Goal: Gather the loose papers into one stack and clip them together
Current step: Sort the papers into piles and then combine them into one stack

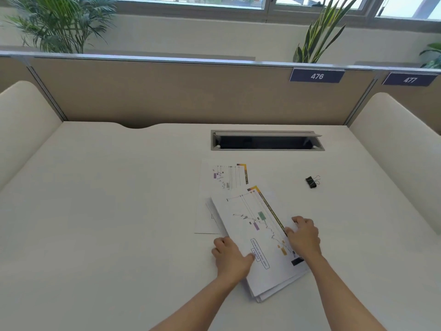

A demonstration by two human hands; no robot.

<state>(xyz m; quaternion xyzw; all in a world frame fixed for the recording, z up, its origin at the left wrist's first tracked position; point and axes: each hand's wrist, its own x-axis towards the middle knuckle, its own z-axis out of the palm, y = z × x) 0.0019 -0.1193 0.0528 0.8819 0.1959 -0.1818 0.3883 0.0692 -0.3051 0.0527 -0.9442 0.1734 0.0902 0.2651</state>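
A rough stack of printed papers (256, 237) lies at an angle on the white desk, its sheets fanned at the near end. Under its far end a single sheet (220, 182) lies straighter, poking out toward the back. My left hand (230, 256) rests on the stack's left edge, thumb on the top sheet. My right hand (304, 236) presses on the stack's right edge, fingers curled over it. A black binder clip (312, 182) with wire handles lies by itself on the desk, well beyond my right hand.
A recessed cable tray (267, 140) with its lid up sits behind the papers. A beige partition (167, 91) closes the back, and cream side panels (23, 120) flank the white desk (107, 199).
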